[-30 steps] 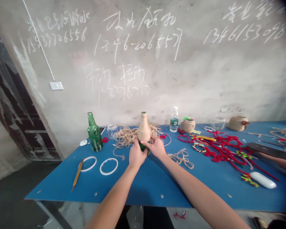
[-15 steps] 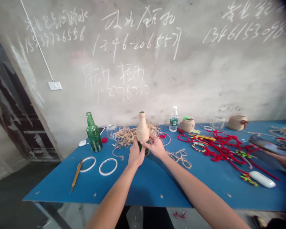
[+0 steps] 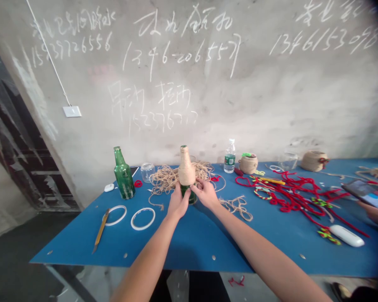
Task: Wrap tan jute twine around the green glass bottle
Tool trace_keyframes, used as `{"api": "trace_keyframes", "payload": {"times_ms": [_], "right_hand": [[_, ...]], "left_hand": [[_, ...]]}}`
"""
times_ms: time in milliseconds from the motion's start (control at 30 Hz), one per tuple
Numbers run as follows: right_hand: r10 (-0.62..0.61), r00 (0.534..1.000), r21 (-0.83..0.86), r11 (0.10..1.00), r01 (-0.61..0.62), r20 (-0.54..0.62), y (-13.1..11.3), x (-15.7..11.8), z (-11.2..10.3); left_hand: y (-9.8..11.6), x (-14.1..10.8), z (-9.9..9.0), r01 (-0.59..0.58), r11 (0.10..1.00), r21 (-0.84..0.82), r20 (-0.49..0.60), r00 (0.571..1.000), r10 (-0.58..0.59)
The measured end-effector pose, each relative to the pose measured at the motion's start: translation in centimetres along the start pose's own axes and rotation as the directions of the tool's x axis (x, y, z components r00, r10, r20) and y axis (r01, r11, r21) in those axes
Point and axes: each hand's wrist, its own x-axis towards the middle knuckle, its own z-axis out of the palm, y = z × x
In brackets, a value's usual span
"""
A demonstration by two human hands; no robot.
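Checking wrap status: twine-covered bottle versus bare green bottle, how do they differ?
The wrapped bottle has twine over its neck and shoulders; the green bottle shows bare glass. It is held by the left hand and right hand; the other stands alone on the table. Both are upright green glass.

A green glass bottle stands upright between the left hand and right hand, its neck and shoulders wound in tan twine, with green glass bare below.

Bare concrete wall chalked with numbers; white switch; dark floor.
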Motion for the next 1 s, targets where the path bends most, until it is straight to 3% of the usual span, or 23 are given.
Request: {"api": "trace_keyframes", "payload": {"times_ms": [367, 633, 867, 1000], "right_hand": [[0.009, 0.999, 0.000, 1.000, -0.009, 0.051, 0.1, 0.1, -0.3], [0.046, 0.999, -0.025, 0.999, -0.046, 0.016, 0.0, 0.1, -0.1], [0.028, 0.999, -0.058, 0.998, -0.029, -0.021, -0.2, 0.1, 0.2], [0.010, 0.999, -0.064, 0.998, -0.012, -0.030, -0.2, -0.1, 0.4]], "left_hand": [[0.2, 0.0, 0.5, -0.071, 0.981, 0.181, -0.063, 0.994, 0.084], [0.2, -0.3, 0.8, -0.022, 0.978, 0.207, 0.036, 0.999, 0.015], [0.4, 0.2, 1.4, 0.021, 0.933, 0.359, -0.098, 0.995, 0.016], [-0.2, 0.0, 1.0, -0.059, 0.961, 0.271, -0.008, 0.998, 0.063]]}}
